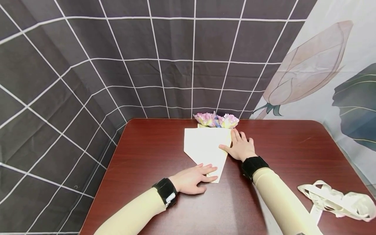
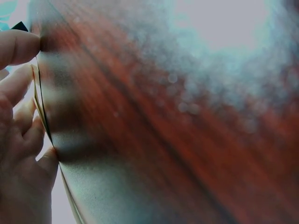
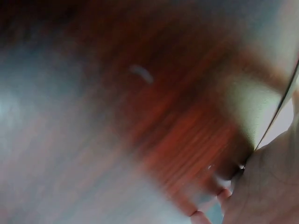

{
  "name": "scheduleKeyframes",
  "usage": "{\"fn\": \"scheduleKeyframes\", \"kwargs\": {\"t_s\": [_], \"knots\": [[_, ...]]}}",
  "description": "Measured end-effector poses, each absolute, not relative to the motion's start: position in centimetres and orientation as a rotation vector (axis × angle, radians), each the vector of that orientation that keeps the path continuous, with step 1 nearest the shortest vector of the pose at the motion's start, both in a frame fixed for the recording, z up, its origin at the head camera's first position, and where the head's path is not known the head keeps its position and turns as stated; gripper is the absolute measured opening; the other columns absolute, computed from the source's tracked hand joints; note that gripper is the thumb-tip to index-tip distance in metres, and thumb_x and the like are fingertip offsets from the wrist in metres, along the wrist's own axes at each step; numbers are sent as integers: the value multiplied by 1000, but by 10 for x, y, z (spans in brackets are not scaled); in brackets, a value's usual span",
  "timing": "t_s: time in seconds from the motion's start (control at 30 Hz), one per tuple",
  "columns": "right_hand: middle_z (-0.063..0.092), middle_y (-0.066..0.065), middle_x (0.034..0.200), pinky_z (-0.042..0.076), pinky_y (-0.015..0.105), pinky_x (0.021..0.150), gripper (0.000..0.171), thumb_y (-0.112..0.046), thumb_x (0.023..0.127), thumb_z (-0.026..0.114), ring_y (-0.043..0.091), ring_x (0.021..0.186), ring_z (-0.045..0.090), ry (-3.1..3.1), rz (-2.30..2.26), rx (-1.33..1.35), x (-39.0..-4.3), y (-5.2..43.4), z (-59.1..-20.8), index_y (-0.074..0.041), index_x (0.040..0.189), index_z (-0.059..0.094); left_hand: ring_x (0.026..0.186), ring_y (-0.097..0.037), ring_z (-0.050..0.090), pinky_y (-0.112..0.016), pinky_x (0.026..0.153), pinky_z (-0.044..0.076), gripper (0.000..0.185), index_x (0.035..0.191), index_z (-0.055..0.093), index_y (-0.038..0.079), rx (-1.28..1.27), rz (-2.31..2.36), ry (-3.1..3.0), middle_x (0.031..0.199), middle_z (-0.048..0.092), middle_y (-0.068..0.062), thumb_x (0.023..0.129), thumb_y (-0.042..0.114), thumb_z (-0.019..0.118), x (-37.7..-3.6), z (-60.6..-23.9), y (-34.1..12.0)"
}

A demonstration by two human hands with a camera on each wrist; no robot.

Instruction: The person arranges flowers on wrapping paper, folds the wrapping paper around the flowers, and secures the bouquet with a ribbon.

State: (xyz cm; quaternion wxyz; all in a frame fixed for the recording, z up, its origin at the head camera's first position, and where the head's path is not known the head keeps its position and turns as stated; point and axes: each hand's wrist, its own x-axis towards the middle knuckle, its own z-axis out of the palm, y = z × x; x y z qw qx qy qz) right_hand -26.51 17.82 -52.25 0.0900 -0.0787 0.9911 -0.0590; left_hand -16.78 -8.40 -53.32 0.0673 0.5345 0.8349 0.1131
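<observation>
A sheet of white paper (image 1: 205, 140), folded to a narrow lower end, lies on the table. Pink and yellow artificial flowers (image 1: 207, 119) stick out past its top edge; whatever is under the paper is hidden. My left hand (image 1: 189, 179) lies with fingers spread across the paper's lower end. Up at the right edge, my right hand (image 1: 240, 147) rests with its fingers extended and its thumb on the sheet. The left wrist view shows the left fingers (image 2: 28, 130) along the paper's thin edge. In the right wrist view, part of the right hand (image 3: 266, 186) touches the edge.
The dark red wooden table (image 1: 147, 147) has rounded back corners. A loose heap of cream ribbon (image 1: 337, 199) lies at the right front. Behind and to the left hangs a grey gridded cloth (image 1: 176, 71); a flower-patterned cloth (image 1: 311, 65) hangs at the right.
</observation>
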Motion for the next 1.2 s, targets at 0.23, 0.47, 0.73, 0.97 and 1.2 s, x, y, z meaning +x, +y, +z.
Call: {"fn": "scheduleKeyframes", "kwargs": {"t_s": [0.23,0.47,0.73,0.97,1.2], "knots": [[12,16,158,17,68,101,108,-81,80,34,41,141,14,2937,-195,-218,-267,180,-527,-4,152,11,143,-19,21,-40,114,21,53,142,46,22,1623,333,2525,155,26,-1,89,28,56,-167,-534,-84],[11,15,158,15,67,102,108,-81,80,35,40,142,13,2936,-221,-214,-268,183,-530,-5,152,10,143,-20,22,-41,115,21,54,142,46,21,1617,351,2529,155,27,-3,89,26,56,-165,-532,-83],[3,15,159,11,69,101,111,-83,79,33,41,143,7,2903,-240,-243,-270,186,-533,-5,152,3,143,-18,22,-40,115,20,58,143,45,21,1583,346,2539,155,28,-1,86,25,57,-165,-532,-81],[-3,17,159,9,70,104,126,-84,70,49,43,143,4,2892,-348,-408,-253,187,-530,-2,152,0,143,-17,22,-39,115,21,57,143,44,22,1582,339,2524,155,27,-1,87,27,56,-166,-529,-82],[-1,19,158,12,68,105,145,-89,52,58,43,143,3,2912,-373,-570,-232,184,-532,1,151,2,144,-15,20,-39,115,20,58,144,43,23,1575,323,2527,157,22,3,88,28,56,-165,-531,-82]]}}
